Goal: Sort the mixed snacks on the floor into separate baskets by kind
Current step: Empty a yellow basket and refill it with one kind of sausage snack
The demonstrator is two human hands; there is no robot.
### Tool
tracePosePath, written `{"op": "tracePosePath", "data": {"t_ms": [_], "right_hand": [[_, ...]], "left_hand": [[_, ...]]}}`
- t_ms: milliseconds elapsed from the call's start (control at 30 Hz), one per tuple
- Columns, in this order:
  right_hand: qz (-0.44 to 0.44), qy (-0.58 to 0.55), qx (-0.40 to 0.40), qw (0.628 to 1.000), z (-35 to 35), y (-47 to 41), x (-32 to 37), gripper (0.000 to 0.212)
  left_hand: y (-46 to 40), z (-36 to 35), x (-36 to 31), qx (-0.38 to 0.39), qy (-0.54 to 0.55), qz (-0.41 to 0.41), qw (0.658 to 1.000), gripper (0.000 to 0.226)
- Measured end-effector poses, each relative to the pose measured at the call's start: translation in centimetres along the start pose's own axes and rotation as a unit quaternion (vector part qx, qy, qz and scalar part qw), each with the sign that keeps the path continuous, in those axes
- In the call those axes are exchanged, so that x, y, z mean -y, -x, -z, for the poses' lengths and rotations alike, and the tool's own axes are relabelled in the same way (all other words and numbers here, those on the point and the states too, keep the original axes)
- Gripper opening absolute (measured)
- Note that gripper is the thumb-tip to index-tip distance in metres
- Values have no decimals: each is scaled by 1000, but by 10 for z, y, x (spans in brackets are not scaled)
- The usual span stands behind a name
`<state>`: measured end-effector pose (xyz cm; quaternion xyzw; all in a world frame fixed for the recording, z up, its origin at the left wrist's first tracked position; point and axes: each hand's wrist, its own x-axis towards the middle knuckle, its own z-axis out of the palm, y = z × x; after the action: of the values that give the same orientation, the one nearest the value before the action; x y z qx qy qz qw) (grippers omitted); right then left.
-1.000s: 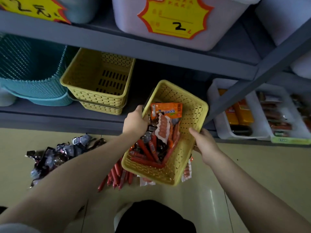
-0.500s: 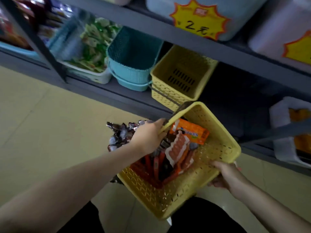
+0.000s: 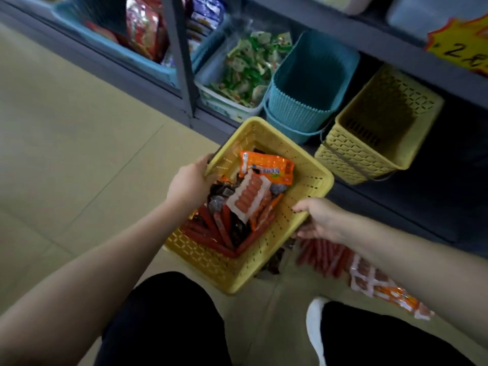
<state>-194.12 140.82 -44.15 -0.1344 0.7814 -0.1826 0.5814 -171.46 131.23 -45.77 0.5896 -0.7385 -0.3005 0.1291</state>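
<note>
A yellow plastic basket (image 3: 298, 207) hangs tilted above the floor, held between both hands. My left hand (image 3: 188, 184) grips its left rim, and my right hand (image 3: 318, 220) grips the right rim. Inside lie mixed snacks: an orange packet (image 3: 269, 166), a white pack of small sausages (image 3: 247, 198), several red sausage sticks (image 3: 211, 233) and dark wrapped pieces (image 3: 219, 194). On the floor under my right arm lie more red sausage sticks (image 3: 324, 256) and orange-and-white packs (image 3: 383, 286).
A grey shelf unit runs along the back. On its bottom shelf stand stacked empty yellow baskets (image 3: 369, 143), stacked teal baskets (image 3: 306, 96) and a white bin of green packets (image 3: 245, 72). The tan tiled floor (image 3: 79, 154) lies open to the left. My knees and a white shoe (image 3: 314, 328) are below.
The basket has been carried leftward along the shelf, and the view has swung with it. The dark wrapped pile has left the frame; sticks and packs now show on the floor at right.
</note>
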Motion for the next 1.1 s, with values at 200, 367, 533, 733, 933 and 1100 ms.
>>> {"op": "tracePosePath", "data": {"t_ms": [200,367,533,733,933,1100], "right_hand": [[-1,24,82,996,-118,-53,31,9],[69,24,80,994,-150,-71,37,11],[292,292,-80,907,-70,-64,51,16],[422,413,-400,701,41,-66,47,53],[301,448,-408,737,95,-92,36,70],[316,397,-409,758,114,-92,42,49]], "left_hand": [[-7,25,101,-77,-41,157,984,36],[-20,11,119,-77,-37,167,982,47],[-3,-39,62,135,-3,45,990,42],[-20,-73,22,141,-143,42,979,49],[-20,-86,3,127,-161,26,979,56],[-22,-103,-21,119,-142,8,983,51]]}}
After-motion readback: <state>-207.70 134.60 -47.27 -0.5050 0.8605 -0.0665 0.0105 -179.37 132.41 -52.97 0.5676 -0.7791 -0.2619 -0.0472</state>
